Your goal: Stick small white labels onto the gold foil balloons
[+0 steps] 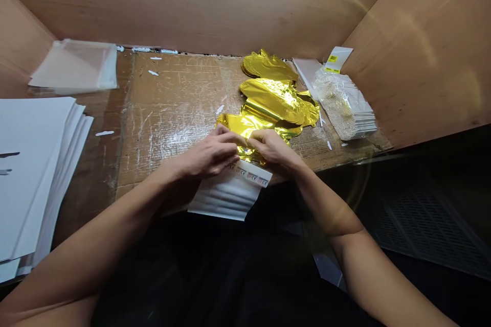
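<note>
Gold foil pieces (268, 102) lie in overlapping piles on the cardboard-covered table (172, 97). My left hand (217, 153) is closed at the near end of the foil, its fingertips pinching the gold foil. My right hand (270, 147) pinches the same foil just to the right, the two hands almost touching. Below my left hand hangs a white sheet of labels (230, 194) with small printed marks along its upper strip, over the table's front edge. Whether my left fingers also grip this sheet is hidden.
White sheets (30, 163) are stacked at the left, with clear plastic bags (76, 66) behind them. Packs in clear wrap (345, 102) lie at the right, near the side wall. Small white scraps (153, 73) dot the table. Wooden panels (192, 5) enclose it.
</note>
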A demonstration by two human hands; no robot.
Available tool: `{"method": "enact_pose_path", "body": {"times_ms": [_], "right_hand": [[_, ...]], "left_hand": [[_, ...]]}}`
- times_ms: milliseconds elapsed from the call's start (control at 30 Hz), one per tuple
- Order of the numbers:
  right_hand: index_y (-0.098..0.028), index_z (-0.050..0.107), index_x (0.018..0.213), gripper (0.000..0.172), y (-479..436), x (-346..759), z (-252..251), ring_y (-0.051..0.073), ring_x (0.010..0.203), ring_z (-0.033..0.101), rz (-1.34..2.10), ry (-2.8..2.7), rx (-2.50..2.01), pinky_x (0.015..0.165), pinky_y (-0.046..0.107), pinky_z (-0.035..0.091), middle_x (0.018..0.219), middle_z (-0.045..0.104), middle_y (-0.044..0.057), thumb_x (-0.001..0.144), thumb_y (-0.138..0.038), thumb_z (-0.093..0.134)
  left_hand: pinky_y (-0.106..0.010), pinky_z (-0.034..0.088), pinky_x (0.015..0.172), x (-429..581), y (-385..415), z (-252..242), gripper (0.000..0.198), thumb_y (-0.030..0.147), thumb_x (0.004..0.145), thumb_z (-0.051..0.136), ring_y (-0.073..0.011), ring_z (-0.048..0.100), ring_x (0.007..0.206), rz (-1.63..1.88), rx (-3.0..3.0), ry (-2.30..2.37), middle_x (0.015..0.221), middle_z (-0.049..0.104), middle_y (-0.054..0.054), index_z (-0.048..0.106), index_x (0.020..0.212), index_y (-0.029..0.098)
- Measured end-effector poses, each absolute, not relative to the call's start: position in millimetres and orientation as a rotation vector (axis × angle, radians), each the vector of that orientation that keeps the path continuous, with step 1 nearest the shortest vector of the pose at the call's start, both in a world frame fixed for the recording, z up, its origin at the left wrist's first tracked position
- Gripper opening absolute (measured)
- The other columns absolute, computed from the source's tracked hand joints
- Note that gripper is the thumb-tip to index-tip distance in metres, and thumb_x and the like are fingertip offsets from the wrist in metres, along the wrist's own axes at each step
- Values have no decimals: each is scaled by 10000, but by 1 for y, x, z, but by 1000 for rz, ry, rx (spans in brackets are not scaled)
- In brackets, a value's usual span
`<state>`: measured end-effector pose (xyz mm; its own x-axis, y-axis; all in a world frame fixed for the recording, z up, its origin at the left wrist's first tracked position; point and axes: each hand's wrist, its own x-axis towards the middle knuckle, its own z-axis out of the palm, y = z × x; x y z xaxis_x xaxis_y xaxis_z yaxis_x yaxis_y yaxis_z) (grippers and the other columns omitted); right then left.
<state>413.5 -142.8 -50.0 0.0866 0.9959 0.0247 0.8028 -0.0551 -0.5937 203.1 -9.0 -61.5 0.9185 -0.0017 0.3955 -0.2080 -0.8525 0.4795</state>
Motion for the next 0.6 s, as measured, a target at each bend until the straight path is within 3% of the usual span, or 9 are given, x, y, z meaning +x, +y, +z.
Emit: {"method": "enact_pose_path", "body": {"times_ms": [133, 267, 367, 500, 600], "right_hand": [[-192, 531, 644, 343, -130, 457, -25, 112, 637, 401, 635, -1757, -1841, 632, 291, 289, 635, 455, -39, 970, -285, 580], [-203, 548, 630, 409, -121, 498, 6, 113, 596, 346, 361, -1552, -2004, 596, 305, 284, 593, 453, -31, 986, -377, 650], [-181, 672, 754, 344, -130, 473, 2, 121, 634, 446, 402, -1721, -1995, 619, 293, 339, 685, 600, -3, 936, -460, 755], [-169, 727, 799, 186, -139, 445, -16, 131, 703, 549, 498, -2027, -1958, 687, 288, 401, 756, 692, 13, 924, -303, 757], [-125, 749, 846, 356, -131, 480, -1, 180, 845, 649, 113, -1633, -2267, 764, 354, 457, 869, 742, 88, 1045, -348, 554]], "left_hand": [[-450, 475, 1042, 206, -16, -68, 217, 253, 1056, 555, -271, 564, 1146, 381, 2565, -187, 1319, 756, -95, 760, 1101, 200], [-464, 475, 1030, 208, -15, -70, 226, 247, 1056, 545, -278, 583, 1157, 355, 2565, -167, 1326, 756, -100, 759, 1012, 190], [-454, 481, 1011, 207, -13, -70, 224, 248, 1055, 546, -266, 597, 1121, 366, 2550, -157, 1297, 760, -103, 760, 1017, 195], [-449, 486, 1005, 207, -13, -70, 210, 266, 1039, 570, -268, 606, 1114, 362, 2506, -145, 1253, 760, -111, 771, 1026, 203], [-428, 495, 972, 207, -14, -67, 211, 294, 1031, 578, -264, 615, 1077, 324, 2479, -118, 1183, 765, -111, 760, 971, 206]]}}
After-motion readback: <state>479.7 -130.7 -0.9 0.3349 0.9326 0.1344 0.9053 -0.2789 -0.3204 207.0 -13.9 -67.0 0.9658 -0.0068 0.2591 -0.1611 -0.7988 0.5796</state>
